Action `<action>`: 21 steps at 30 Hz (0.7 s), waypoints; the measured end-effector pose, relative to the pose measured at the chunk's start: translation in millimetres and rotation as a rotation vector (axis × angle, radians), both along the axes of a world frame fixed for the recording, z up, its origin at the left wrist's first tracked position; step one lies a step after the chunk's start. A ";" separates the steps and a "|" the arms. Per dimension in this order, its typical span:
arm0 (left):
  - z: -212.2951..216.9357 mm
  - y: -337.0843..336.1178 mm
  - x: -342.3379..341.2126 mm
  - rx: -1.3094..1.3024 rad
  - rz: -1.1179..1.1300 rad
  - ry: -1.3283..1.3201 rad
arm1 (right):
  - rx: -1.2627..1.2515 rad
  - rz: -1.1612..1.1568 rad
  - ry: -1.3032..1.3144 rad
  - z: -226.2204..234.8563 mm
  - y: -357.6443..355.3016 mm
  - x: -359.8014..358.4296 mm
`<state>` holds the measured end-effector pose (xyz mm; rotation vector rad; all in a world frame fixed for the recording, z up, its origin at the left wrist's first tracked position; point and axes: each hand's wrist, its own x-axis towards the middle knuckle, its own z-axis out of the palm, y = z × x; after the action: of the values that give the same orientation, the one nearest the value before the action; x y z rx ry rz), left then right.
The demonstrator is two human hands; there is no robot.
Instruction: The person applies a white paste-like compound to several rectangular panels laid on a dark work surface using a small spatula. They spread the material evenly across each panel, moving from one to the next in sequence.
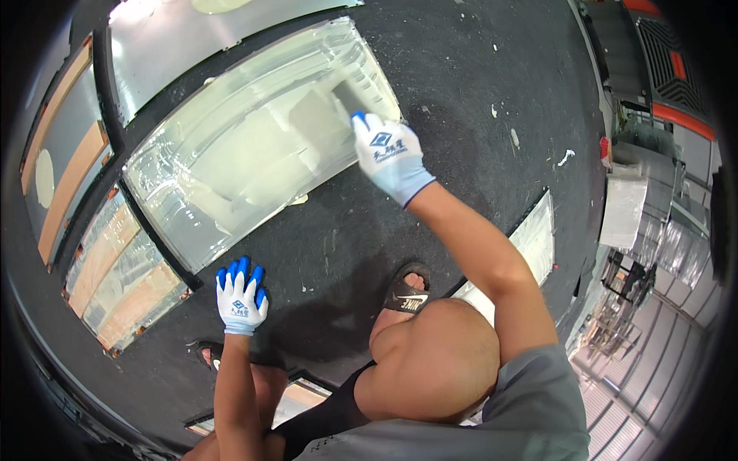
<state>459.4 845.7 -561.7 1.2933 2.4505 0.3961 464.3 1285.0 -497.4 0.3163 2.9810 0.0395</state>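
Brush [347,96] in right hand [388,157] points away over panel [254,146].

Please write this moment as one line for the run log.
right hand: presses blurred tool on film-wrapped panel | left hand: open, fingers spread above black floor | posture: crouched

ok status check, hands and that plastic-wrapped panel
Right hand gloved, gripping a dark flat tool on the wrapped panel. Left hand gloved, fingers spread, pressed on the black floor beside the panel's near edge. Nothing lying on the panel.
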 end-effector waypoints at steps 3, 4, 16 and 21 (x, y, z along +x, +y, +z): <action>-2.5 -0.8 0.3 0.000 -0.015 -0.018 | -0.138 -0.037 0.195 4.6 -8.7 2.9; -2.6 -1.7 0.7 0.007 -0.009 -0.019 | -0.143 -0.043 0.245 5.7 -7.6 3.6; 0.2 -1.9 1.6 -0.009 -0.016 -0.010 | -0.002 -0.211 0.041 -10.8 -15.6 -7.8; -2.6 -2.6 1.2 -0.014 -0.019 -0.010 | -0.194 -0.052 0.186 6.5 -52.3 5.8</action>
<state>460.6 843.1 -564.3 1.3046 2.4272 0.3789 470.1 1232.7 -491.0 0.3927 3.1233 -0.2990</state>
